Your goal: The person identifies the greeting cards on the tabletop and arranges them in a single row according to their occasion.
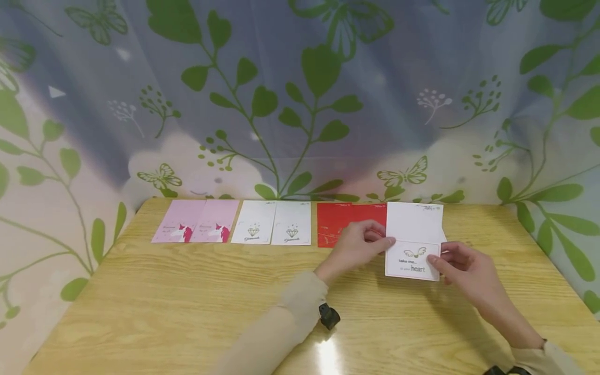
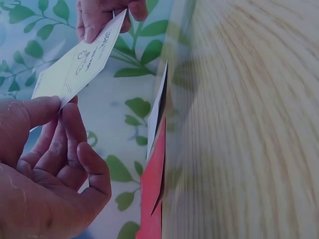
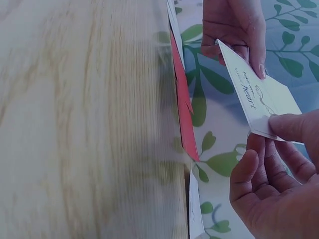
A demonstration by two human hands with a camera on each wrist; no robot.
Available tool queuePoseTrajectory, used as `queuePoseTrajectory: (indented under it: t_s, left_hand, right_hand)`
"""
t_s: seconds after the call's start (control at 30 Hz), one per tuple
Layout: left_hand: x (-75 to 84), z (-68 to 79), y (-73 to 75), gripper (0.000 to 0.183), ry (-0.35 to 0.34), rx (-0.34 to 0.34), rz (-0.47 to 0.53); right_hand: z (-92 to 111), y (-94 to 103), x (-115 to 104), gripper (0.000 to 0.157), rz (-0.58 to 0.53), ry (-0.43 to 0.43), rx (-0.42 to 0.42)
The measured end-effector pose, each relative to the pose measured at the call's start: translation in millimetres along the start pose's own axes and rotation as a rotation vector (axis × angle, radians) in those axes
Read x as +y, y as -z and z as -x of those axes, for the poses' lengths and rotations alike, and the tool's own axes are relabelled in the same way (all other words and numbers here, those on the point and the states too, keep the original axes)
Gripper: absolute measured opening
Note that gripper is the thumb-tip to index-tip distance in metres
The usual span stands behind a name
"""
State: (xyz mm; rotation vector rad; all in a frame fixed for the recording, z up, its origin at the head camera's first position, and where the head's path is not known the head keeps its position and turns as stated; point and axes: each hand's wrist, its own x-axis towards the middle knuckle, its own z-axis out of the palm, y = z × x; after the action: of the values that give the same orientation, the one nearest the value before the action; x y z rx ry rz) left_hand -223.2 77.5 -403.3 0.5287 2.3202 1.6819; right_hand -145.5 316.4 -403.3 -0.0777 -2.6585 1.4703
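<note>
A white greeting card (image 1: 412, 268) printed with gold wings and "take me… heart" is unfolded along a crease, its blank panel uppermost. My left hand (image 1: 358, 242) pinches its left edge by the crease between thumb and fingers. At the right edge, my right hand (image 1: 473, 271) pinches it too, thumb over the printed face. Both wrist views show the card (image 2: 82, 64) (image 3: 254, 94) held up off the wooden table. Behind it lies another white card (image 1: 444, 227), mostly hidden. Red cards (image 1: 330, 221) lie beside it, partly covered by my left hand.
Along the table's back edge, a row continues leftward with two white diamond cards (image 1: 291, 219) and two pink unicorn cards (image 1: 180, 219). A leaf-patterned curtain (image 1: 281, 130) hangs behind the wooden table (image 1: 187, 312). A black strap device (image 1: 329, 316) is on my left wrist.
</note>
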Motion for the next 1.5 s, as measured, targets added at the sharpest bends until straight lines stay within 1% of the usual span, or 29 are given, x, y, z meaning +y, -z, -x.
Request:
queuePoseTrajectory:
  t_s: [0.13,0.2,0.3,0.4,0.47,0.53,0.67,0.77,0.83,0.9,0.93,1.0,1.07,1.1,1.2,1.3,1.37,1.43,1.5]
  left_hand:
    - [0.5,-4.1,-8.8,0.02,0.014,0.003,0.009]
    - [0.4,-6.2,-12.1,0.02,0.021,0.0,0.01]
    - [1.2,-7.6,-16.9,0.021,0.027,-0.014,0.014]
    - [2.6,-7.2,-22.8,0.03,0.026,-0.018,0.006]
    - [3.7,-6.5,-27.8,0.037,0.018,-0.018,0.0]
    - [5.4,-5.3,-33.4,0.04,0.005,-0.028,-0.012]
    - [10.5,-3.9,-45.1,0.033,-0.023,-0.073,-0.044]
    - [15.1,-4.5,-53.1,0.029,-0.036,-0.087,-0.057]
    - [17.2,-5.9,-57.9,0.029,-0.038,-0.073,-0.053]
    - [18.2,-8.0,-62.9,0.029,-0.034,-0.046,-0.034]
    - [18.3,-9.4,-65.4,0.029,-0.031,-0.031,-0.027]
    - [17.4,-12.2,-70.3,0.029,-0.024,-0.01,-0.042]
    - [16.2,-14.9,-75.1,0.031,-0.027,-0.004,-0.083]
    - [15.6,-16.2,-77.4,0.032,-0.033,-0.007,-0.121]
    - [14.1,-19.9,-84.0,0.032,-0.067,-0.033,-0.284]
    - [14.1,-22.8,-88.8,0.03,-0.115,-0.071,-0.474]
    - [14.3,-24.8,-91.0,0.028,-0.155,-0.087,-0.59]
    - [13.9,-27.1,-92.4,0.026,-0.192,-0.084,-0.684]
    - [13.6,-29.3,-92.9,0.024,-0.227,-0.056,-0.763]
  right_hand:
    - [1.9,6.7,3.8,0.04,0.008,-0.001,0.009]
    - [1.6,9.5,4.7,0.039,0.004,-0.01,0.014]
    - [1.0,13.5,7.5,0.033,-0.007,-0.023,0.028]
    - [0.1,18.3,11.4,0.025,-0.017,-0.047,0.05]
    - [-1.1,22.3,14.2,0.018,-0.03,-0.068,0.069]
    - [-2.8,26.9,16.8,0.013,-0.053,-0.088,0.082]
    - [-5.0,37.2,21.7,0.016,-0.125,-0.114,0.092]
    - [-5.9,44.5,25.7,0.018,-0.252,-0.127,0.073]
    - [-6.9,48.1,28.3,0.02,-0.338,-0.126,0.05]
    - [-8.0,50.8,31.2,0.023,-0.363,-0.124,0.008]
    - [-8.4,51.8,32.7,0.025,-0.353,-0.123,-0.012]
    - [-8.8,52.8,36.2,0.028,-0.299,-0.121,-0.035]
    - [-8.4,53.8,39.8,0.03,-0.229,-0.129,-0.037]
    - [-8.3,54.5,41.8,0.031,-0.22,-0.138,-0.028]
    - [-8.3,56.2,47.5,0.029,-0.179,-0.155,0.033]
    - [-10.2,59.7,53.1,0.03,-0.224,-0.17,0.08]
    - [-11.4,62.6,57.2,0.031,-0.279,-0.177,0.096]
    - [-13.1,65.9,61.2,0.032,-0.338,-0.182,0.101]
    - [-14.5,69.3,65.2,0.032,-0.371,-0.186,0.107]
